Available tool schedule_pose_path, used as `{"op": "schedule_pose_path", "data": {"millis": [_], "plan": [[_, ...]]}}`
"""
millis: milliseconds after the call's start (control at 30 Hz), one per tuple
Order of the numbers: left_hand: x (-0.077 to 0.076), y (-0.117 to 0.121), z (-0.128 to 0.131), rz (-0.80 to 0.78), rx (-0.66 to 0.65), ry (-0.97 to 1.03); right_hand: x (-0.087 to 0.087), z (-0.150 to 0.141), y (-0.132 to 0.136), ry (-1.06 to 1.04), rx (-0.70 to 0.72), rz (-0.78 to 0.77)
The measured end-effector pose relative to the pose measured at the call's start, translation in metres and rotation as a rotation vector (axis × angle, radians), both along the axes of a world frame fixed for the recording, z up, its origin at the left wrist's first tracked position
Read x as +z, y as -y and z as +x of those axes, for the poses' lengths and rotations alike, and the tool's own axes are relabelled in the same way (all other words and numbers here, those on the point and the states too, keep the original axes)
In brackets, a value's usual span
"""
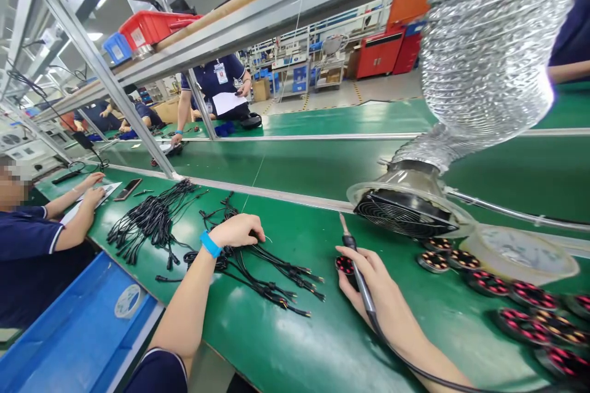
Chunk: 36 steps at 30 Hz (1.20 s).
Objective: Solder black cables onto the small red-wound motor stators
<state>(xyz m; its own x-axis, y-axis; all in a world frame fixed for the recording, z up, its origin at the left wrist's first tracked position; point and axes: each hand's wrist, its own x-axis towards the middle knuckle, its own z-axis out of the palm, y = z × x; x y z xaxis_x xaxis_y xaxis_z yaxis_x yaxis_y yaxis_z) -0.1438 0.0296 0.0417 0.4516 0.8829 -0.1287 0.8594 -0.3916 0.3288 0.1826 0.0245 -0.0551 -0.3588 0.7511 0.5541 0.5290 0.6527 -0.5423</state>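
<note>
My left hand (237, 230), with a blue band at the wrist, is closed above black cables (271, 287) with bare coloured wire ends. A short bit of thin solder wire (268, 238) pokes out from its fingertips, and a fine strand runs up from behind the hand. My right hand (375, 285) is closed around a soldering iron (362, 279), its tip pointing up and away. Beside the iron, at the same hand's fingers, is a small round motor stator (344, 265) with red windings; how firmly it is held is hidden.
A fume fan (405, 212) on a silver duct (493, 43) stands at the back right. Several round stators (520, 325) lie right, near a yellowish round lid (525, 252). A black cable bundle (152, 221) lies left, near a phone (128, 190) and a seated co-worker (32, 233).
</note>
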Motion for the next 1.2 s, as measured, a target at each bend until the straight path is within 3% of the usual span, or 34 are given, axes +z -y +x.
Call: {"op": "schedule_pose_path", "data": {"millis": [233,633,900,1000,1100,1200], "plan": [[0.0,0.006,0.003,-0.041,-0.012,-0.117,0.001,0.0,0.001,0.034,-0.078,0.01],[0.005,0.005,0.013,-0.073,0.01,-0.136,0.006,0.003,0.004,-0.057,0.004,-0.086],[0.003,0.0,0.015,0.086,0.042,-0.013,0.007,0.007,0.006,-0.054,-0.038,-0.089],[-0.005,-0.002,0.027,0.207,0.04,-0.043,0.004,0.007,0.005,-0.049,-0.087,-0.071],[-0.011,-0.004,0.035,0.223,-0.015,-0.095,0.002,0.007,0.004,-0.049,-0.112,-0.059],[-0.006,-0.004,0.023,0.26,0.038,0.019,0.0,0.008,0.003,-0.06,-0.117,-0.046]]}}
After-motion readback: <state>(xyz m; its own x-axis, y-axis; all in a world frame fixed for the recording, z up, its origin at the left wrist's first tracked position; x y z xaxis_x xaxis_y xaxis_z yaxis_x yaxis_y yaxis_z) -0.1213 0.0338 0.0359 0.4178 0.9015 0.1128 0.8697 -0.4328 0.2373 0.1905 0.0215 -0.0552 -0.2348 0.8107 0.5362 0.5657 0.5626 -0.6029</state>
